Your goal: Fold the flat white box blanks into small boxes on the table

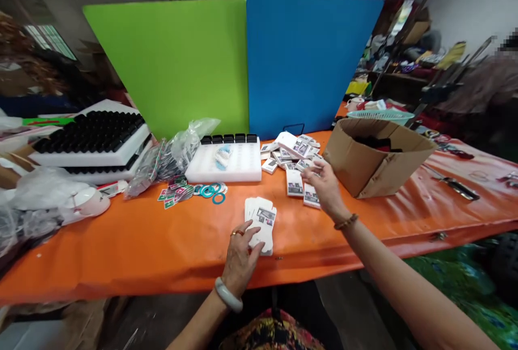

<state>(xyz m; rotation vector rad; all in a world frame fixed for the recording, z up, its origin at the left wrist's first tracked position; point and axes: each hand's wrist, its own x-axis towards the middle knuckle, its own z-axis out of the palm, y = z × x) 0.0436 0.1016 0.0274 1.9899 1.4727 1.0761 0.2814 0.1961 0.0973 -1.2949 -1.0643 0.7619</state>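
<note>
Orange worktop (133, 242) bears flat white cartons (266, 219) near its front edge; left hand (240, 258) rests spread fingers on them; right hand (326, 187), fingers bent, overlies small printed boxes (294, 184), grip indiscernible.

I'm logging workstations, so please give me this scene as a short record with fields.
left hand: left hand, fingers on a stack of printed cards
right hand: right hand, at the small white boxes; grip unclear
surface: orange table cover
middle: white foam tray, teal rings before it
right side: open cardboard box, screwdriver
backdrop: green panel, blue panel
</note>
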